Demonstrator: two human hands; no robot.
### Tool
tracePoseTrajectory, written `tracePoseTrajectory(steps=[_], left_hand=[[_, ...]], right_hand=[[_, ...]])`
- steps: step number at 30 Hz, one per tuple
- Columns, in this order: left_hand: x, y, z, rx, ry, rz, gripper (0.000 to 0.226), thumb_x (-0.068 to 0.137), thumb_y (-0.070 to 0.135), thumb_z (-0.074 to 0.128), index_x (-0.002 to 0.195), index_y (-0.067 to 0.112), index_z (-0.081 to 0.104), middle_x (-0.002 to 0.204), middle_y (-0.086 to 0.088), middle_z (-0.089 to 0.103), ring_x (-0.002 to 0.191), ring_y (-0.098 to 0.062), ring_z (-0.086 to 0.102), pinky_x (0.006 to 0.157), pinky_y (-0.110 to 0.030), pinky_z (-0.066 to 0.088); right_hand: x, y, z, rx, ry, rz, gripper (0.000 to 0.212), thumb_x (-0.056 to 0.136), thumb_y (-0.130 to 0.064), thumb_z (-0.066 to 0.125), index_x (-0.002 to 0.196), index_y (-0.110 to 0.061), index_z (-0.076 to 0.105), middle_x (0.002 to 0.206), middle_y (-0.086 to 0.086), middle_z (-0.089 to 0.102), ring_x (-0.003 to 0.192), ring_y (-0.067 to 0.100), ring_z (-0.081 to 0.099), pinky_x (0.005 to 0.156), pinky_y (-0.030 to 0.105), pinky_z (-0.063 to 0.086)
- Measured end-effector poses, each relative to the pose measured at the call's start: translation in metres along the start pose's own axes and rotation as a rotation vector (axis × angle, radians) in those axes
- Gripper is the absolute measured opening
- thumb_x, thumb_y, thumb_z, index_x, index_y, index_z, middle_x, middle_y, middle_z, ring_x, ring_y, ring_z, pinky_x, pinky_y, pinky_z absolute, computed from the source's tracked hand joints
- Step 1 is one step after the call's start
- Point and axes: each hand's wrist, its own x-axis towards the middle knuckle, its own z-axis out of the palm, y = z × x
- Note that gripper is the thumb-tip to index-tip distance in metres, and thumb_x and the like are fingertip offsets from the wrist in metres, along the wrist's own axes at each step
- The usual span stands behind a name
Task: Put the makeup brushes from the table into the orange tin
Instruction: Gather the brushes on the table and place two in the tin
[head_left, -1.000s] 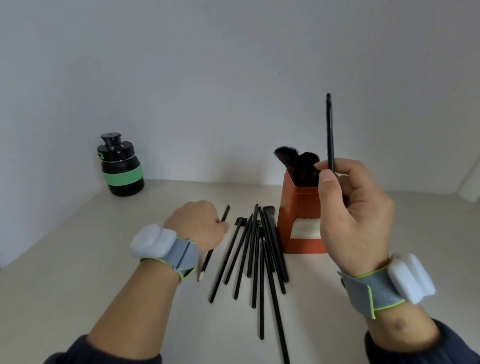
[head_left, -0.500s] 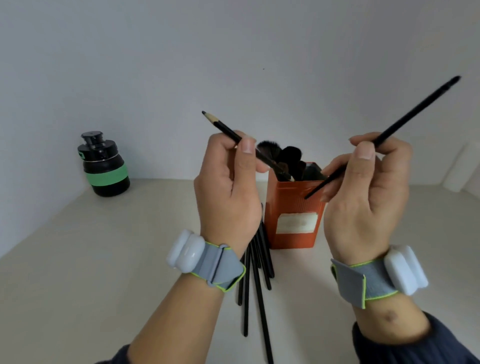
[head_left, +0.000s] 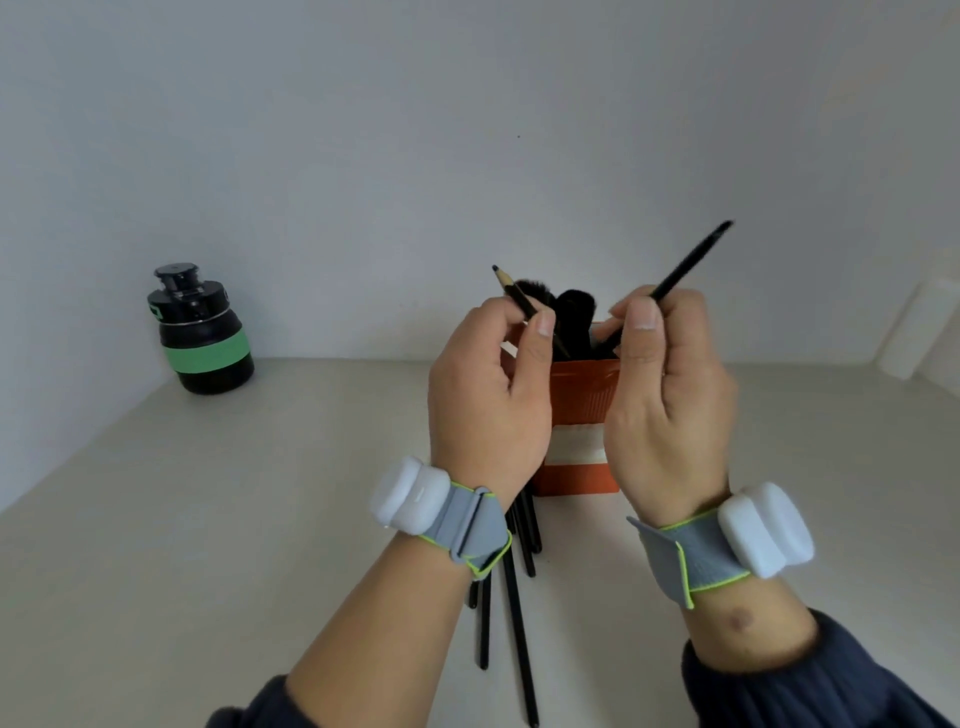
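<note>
Some brushes (head_left: 574, 306) stand in the orange tin (head_left: 584, 384). Each hand, left (head_left: 488, 400) and right (head_left: 667, 400), holds one stick over it. More brushes on the table (head_left: 511, 587) wait.

Support surface: pale cream matte table (head_left: 208, 519). Standing on it: orange rectangular tin (head_left: 582, 395) with white label, near centre; black round bottle with green band (head_left: 205, 338), far left by wall. Thin black brush handles (head_left: 514, 597) lie just before the tin.

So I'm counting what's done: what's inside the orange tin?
Dark bristle heads stick up from the orange tin. Both hands cover its sides; the inside and the count are hidden.
</note>
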Motion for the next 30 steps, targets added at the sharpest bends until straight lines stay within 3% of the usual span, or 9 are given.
tracePoseTrajectory(steps=[3, 8, 11, 13, 16, 19, 22, 25, 30], left_hand=[[-0.001, -0.002, 0.003, 0.039, -0.005, -0.009, 0.021, 0.094, 0.027, 0.056, 0.09, 0.01, 0.067, 0.086, -0.001, 0.064, 0.06, -0.014, 0.053, 0.058, -0.038, 0.049], [-0.002, -0.002, 0.007, -0.088, -0.033, -0.159, 0.015, 0.087, 0.024, 0.061, 0.102, 0.024, 0.058, 0.088, 0.011, 0.065, 0.058, -0.016, 0.06, 0.055, -0.042, 0.054], [-0.002, -0.003, 0.01, -0.156, -0.043, -0.207, 0.038, 0.082, 0.015, 0.066, 0.11, 0.035, 0.052, 0.079, 0.015, 0.064, 0.054, -0.009, 0.057, 0.055, -0.027, 0.05], [-0.002, -0.002, 0.011, -0.165, -0.057, -0.208, 0.042, 0.08, 0.013, 0.066, 0.109, 0.04, 0.05, 0.078, 0.014, 0.064, 0.05, -0.008, 0.056, 0.053, -0.023, 0.047], [-0.002, -0.004, 0.01, -0.176, -0.055, -0.222, 0.025, 0.086, 0.02, 0.061, 0.102, 0.037, 0.053, 0.076, 0.01, 0.065, 0.049, -0.019, 0.056, 0.051, -0.04, 0.053], [-0.002, -0.005, 0.01, -0.206, -0.055, -0.246, 0.007, 0.093, 0.027, 0.054, 0.094, 0.033, 0.056, 0.075, 0.009, 0.064, 0.053, -0.033, 0.057, 0.048, -0.051, 0.052], [-0.002, -0.005, 0.009, -0.126, -0.048, -0.207, 0.006, 0.092, 0.026, 0.058, 0.09, 0.023, 0.063, 0.083, 0.01, 0.062, 0.054, -0.026, 0.058, 0.051, -0.044, 0.055], [-0.003, -0.01, 0.01, -0.022, -0.069, -0.174, 0.006, 0.089, 0.021, 0.063, 0.088, 0.016, 0.068, 0.091, 0.006, 0.061, 0.058, -0.014, 0.057, 0.059, -0.028, 0.05], [-0.005, -0.013, 0.007, 0.021, -0.126, -0.198, 0.007, 0.09, 0.021, 0.063, 0.093, 0.018, 0.068, 0.096, 0.004, 0.06, 0.061, -0.014, 0.055, 0.064, -0.027, 0.049]], right_hand=[[0.001, 0.004, 0.001, -0.104, -0.062, -0.037, 0.032, 0.106, -0.033, 0.035, 0.094, -0.017, 0.059, 0.084, -0.005, 0.063, 0.083, 0.02, 0.052, 0.073, 0.023, 0.04], [0.001, 0.007, 0.004, -0.283, -0.108, -0.041, 0.024, 0.101, -0.026, 0.048, 0.1, -0.013, 0.067, 0.086, 0.0, 0.067, 0.087, 0.03, 0.054, 0.081, 0.042, 0.04], [0.0, 0.008, 0.005, -0.27, -0.114, -0.002, 0.022, 0.096, -0.02, 0.054, 0.117, -0.018, 0.061, 0.082, -0.015, 0.059, 0.086, 0.017, 0.047, 0.083, 0.036, 0.032], [0.0, 0.008, 0.006, -0.284, -0.127, 0.021, 0.022, 0.093, -0.021, 0.054, 0.114, -0.021, 0.061, 0.079, -0.02, 0.055, 0.086, 0.014, 0.044, 0.083, 0.034, 0.029], [-0.001, 0.009, 0.007, -0.332, -0.177, 0.045, 0.016, 0.095, -0.029, 0.048, 0.099, -0.022, 0.061, 0.07, -0.023, 0.048, 0.088, 0.018, 0.046, 0.083, 0.035, 0.03], [0.0, 0.008, 0.005, -0.339, -0.196, 0.039, 0.03, 0.099, -0.037, 0.045, 0.093, -0.019, 0.067, 0.068, -0.019, 0.051, 0.088, 0.025, 0.051, 0.085, 0.042, 0.036], [-0.001, 0.008, 0.005, -0.415, -0.193, -0.002, 0.036, 0.099, -0.037, 0.048, 0.089, -0.015, 0.075, 0.08, -0.002, 0.067, 0.09, 0.032, 0.056, 0.082, 0.042, 0.037], [-0.003, 0.008, 0.005, -0.455, -0.177, -0.029, 0.032, 0.097, -0.03, 0.053, 0.085, -0.015, 0.078, 0.083, 0.003, 0.069, 0.09, 0.034, 0.057, 0.079, 0.041, 0.037], [-0.004, 0.008, 0.003, -0.399, -0.177, -0.085, 0.024, 0.091, -0.023, 0.057, 0.087, -0.013, 0.078, 0.083, 0.006, 0.068, 0.085, 0.035, 0.056, 0.076, 0.043, 0.044]])
